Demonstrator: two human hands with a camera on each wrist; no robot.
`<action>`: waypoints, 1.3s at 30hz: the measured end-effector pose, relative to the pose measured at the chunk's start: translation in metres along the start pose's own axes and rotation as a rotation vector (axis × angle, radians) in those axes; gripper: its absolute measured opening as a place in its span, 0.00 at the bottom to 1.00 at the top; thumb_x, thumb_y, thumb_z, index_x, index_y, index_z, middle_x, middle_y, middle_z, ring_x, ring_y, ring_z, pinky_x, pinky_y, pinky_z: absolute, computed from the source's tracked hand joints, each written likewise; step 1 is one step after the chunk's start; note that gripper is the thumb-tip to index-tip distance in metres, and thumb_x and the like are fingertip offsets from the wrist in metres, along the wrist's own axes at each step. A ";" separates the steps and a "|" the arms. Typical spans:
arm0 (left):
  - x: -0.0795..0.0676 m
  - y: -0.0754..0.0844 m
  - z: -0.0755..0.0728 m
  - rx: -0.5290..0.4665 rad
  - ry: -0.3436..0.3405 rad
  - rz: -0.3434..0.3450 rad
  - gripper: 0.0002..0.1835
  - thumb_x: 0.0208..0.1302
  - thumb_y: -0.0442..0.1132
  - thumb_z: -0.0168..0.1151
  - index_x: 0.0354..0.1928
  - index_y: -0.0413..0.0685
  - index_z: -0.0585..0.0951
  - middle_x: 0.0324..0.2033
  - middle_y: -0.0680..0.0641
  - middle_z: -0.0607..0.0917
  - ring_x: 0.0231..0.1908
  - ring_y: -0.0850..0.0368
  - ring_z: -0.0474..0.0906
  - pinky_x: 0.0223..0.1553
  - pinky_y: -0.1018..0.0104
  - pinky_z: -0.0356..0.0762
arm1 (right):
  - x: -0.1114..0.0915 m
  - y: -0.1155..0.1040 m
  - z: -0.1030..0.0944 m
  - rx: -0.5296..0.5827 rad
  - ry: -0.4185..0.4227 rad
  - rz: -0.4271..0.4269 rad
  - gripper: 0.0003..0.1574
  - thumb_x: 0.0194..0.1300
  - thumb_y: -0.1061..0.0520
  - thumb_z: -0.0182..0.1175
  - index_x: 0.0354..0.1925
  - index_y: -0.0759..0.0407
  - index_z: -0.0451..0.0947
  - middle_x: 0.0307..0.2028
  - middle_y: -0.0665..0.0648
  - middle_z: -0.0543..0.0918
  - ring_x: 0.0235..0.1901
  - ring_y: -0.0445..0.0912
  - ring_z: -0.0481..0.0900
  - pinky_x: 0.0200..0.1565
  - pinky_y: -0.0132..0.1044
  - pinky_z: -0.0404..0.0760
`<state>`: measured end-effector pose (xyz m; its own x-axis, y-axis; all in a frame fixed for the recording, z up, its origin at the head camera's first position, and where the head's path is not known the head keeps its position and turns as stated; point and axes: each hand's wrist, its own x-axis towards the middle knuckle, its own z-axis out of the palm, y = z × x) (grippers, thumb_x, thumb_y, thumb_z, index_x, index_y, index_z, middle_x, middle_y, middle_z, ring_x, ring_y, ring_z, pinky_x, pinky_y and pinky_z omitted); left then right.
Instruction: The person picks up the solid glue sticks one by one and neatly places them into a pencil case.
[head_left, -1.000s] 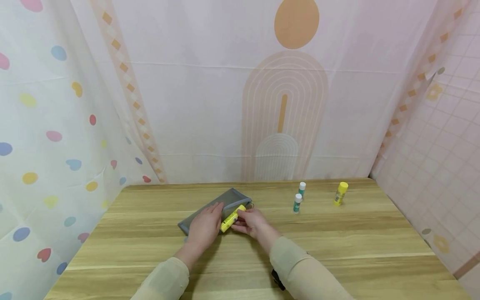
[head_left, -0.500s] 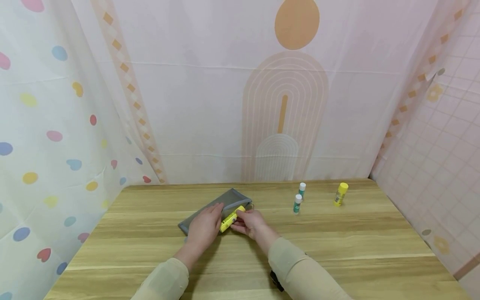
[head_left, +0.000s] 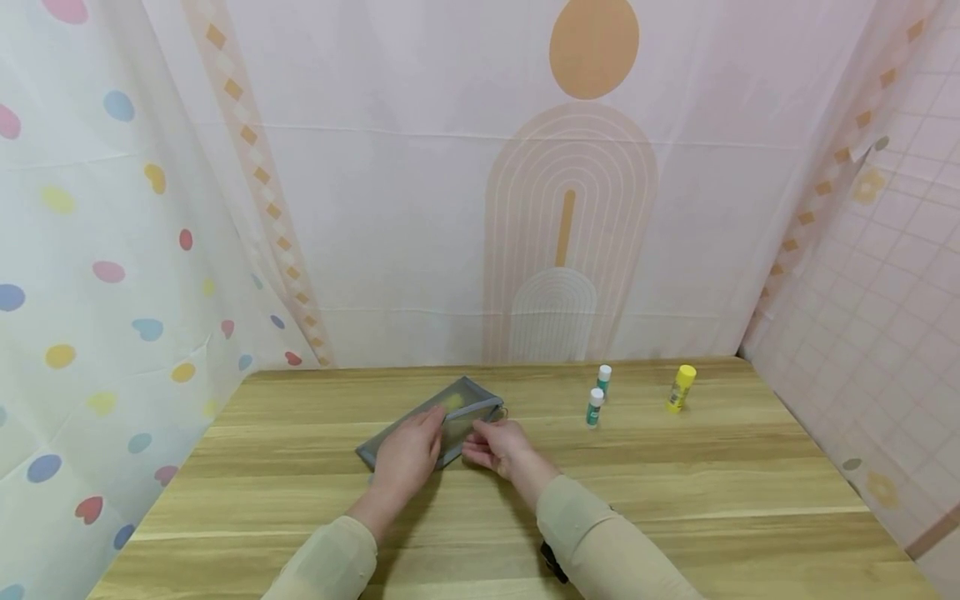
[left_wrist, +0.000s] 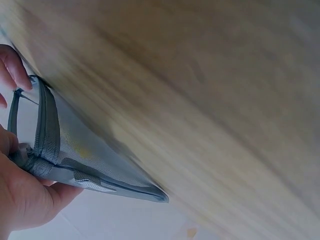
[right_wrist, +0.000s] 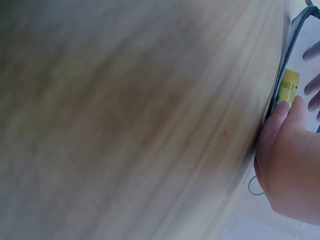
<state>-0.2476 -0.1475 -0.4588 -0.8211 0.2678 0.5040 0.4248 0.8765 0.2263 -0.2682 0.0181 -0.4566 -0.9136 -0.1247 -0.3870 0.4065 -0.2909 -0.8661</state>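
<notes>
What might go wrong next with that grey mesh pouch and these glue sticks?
The yellow cylindrical glue stick inside the grey mesh pouch could slide out, since the pouch's mouth looks open beside the right hand.

The two small white-capped teal glue sticks stand on end close together, so a reaching hand might topple both.

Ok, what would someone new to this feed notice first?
Probably the grey mesh pouch, left of the table's middle, with the left hand on it, the right hand at its right side and a yellow patch showing through. Next, the yellow glue stick upright toward the right, and two white-capped glue sticks upright between it and the pouch.
</notes>
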 end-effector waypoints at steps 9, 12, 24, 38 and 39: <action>0.000 -0.001 0.000 0.018 0.026 0.020 0.18 0.66 0.32 0.62 0.57 0.38 0.80 0.51 0.37 0.84 0.49 0.39 0.82 0.45 0.45 0.83 | -0.004 0.000 -0.002 0.013 -0.020 0.018 0.23 0.76 0.61 0.51 0.60 0.78 0.65 0.43 0.70 0.79 0.33 0.49 0.83 0.48 0.44 0.85; 0.001 -0.002 0.001 0.026 0.033 0.030 0.18 0.66 0.32 0.63 0.57 0.38 0.81 0.51 0.37 0.84 0.49 0.39 0.82 0.46 0.46 0.82 | -0.005 0.000 -0.004 0.008 -0.032 0.020 0.25 0.76 0.60 0.51 0.61 0.78 0.64 0.44 0.69 0.79 0.34 0.49 0.83 0.49 0.43 0.85; 0.001 -0.003 0.002 0.050 0.078 0.068 0.17 0.65 0.32 0.63 0.55 0.38 0.82 0.49 0.36 0.84 0.48 0.38 0.82 0.48 0.45 0.82 | -0.011 -0.002 -0.013 -0.002 -0.042 0.020 0.25 0.77 0.59 0.51 0.64 0.74 0.64 0.43 0.65 0.82 0.37 0.49 0.84 0.50 0.47 0.84; 0.000 -0.003 0.003 0.089 0.037 0.060 0.17 0.66 0.34 0.64 0.57 0.39 0.81 0.51 0.37 0.84 0.50 0.39 0.81 0.51 0.46 0.80 | -0.015 -0.010 -0.024 -0.013 -0.071 0.021 0.25 0.77 0.58 0.50 0.62 0.76 0.66 0.50 0.70 0.81 0.39 0.49 0.84 0.49 0.45 0.85; 0.000 -0.003 0.003 0.089 0.036 0.059 0.17 0.66 0.34 0.64 0.57 0.39 0.81 0.52 0.37 0.84 0.50 0.39 0.81 0.51 0.45 0.80 | -0.016 -0.010 -0.025 -0.016 -0.073 0.019 0.25 0.77 0.58 0.50 0.62 0.76 0.66 0.49 0.69 0.81 0.39 0.49 0.84 0.49 0.45 0.85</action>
<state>-0.2497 -0.1490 -0.4617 -0.7806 0.3069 0.5445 0.4352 0.8922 0.1211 -0.2579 0.0468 -0.4496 -0.9036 -0.1992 -0.3793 0.4228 -0.2724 -0.8643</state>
